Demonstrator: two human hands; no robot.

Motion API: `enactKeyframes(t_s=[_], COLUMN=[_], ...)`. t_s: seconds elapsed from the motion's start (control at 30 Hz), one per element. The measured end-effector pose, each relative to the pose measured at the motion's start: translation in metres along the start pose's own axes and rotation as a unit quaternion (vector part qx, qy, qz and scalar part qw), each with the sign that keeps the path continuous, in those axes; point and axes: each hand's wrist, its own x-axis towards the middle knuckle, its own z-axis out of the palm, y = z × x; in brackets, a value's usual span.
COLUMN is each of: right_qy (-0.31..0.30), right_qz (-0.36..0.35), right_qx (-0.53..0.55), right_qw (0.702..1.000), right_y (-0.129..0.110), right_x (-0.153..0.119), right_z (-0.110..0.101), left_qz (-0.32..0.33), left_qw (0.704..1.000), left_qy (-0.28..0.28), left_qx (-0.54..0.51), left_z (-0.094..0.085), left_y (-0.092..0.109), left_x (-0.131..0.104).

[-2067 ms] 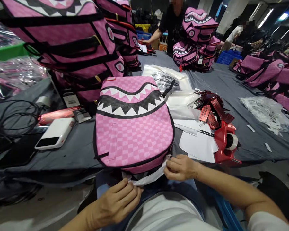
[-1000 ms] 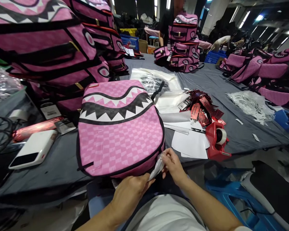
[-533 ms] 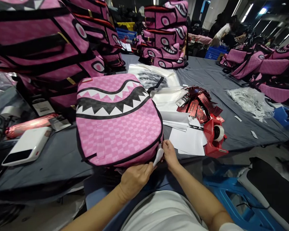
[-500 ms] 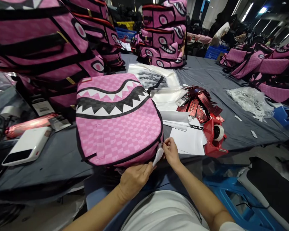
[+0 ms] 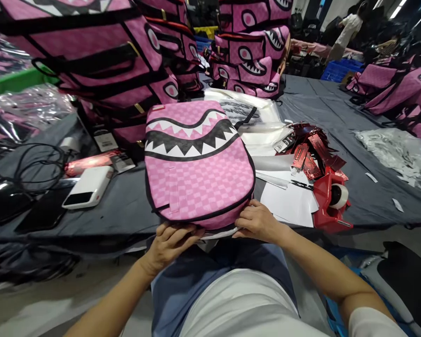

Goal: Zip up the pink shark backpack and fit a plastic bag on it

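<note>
A pink checkered backpack (image 5: 210, 187) with a black-and-white shark-tooth band lies on the grey-covered table, its near end at the edge in front of me. My left hand (image 5: 173, 243) grips the left part of that near edge, fingers curled over it and the thumb toward the middle. At the near right corner, my right hand (image 5: 257, 221) has its fingers closed on the backpack's edge. Between the hands a strip of pale material shows under the bag. The undersides of both grips are hidden.
Stacked pink backpacks (image 5: 101, 70) rise behind on the left, with another stack (image 5: 247, 61) farther back. Right of the bag are white paper (image 5: 287, 201), red foil tags (image 5: 310, 154) and a red tape dispenser (image 5: 324, 206). A white power bank (image 5: 89, 187) lies left.
My left hand has moved left along the bag's near edge, and my right hand now grips the corner. The white strip they held is no longer seen between them. The view has turned left.
</note>
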Motion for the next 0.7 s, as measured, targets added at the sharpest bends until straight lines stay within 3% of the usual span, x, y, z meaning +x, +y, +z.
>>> enactKeyframes(t_s=[0.1,0.2,0.3,0.37,0.4,0.47,0.53,0.6,0.63,0.7], right_qy=[-0.013,-0.023,-0.03,-0.03,-0.027,-0.022,-0.024,-0.04,-0.052,-0.078], right_qz=[0.013,0.015,0.021,0.023,0.023,0.019,0.013,0.01,0.012,0.025], right_qx=[-0.006,-0.027,-0.035,-0.031,-0.029,-0.03,-0.032,-0.032,-0.031,-0.027], right_qw=[1.0,0.999,0.999,0.999,0.999,0.999,0.999,0.999,0.998,0.996], right_y=[-0.001,-0.003,-0.004,-0.004,-0.003,-0.002,0.001,0.004,0.006,0.006], right_x=[0.001,0.002,0.002,0.002,0.001,-0.002,-0.005,-0.006,-0.006,-0.005], right_z=[-0.001,0.002,0.008,0.011,0.012,0.012,0.013,0.014,0.015,0.017], left_qz=[-0.018,-0.022,-0.033,-0.045,-0.056,-0.103,-0.158,-0.188,-0.191,-0.189], left_qw=[0.999,0.999,0.999,0.998,0.995,0.976,0.925,0.86,0.836,0.822], left_qy=[0.032,0.032,0.018,-0.002,-0.021,-0.115,-0.251,-0.352,-0.377,-0.383], left_qx=[0.011,0.027,0.01,-0.044,-0.08,-0.153,-0.235,-0.319,-0.351,-0.377], left_z=[0.008,0.005,-0.009,-0.017,-0.018,-0.016,-0.011,-0.006,-0.004,-0.002], left_y=[-0.004,0.002,0.015,0.028,0.036,0.049,0.055,0.054,0.052,0.047], left_x=[-0.011,-0.01,0.007,0.032,0.048,0.08,0.106,0.121,0.125,0.126])
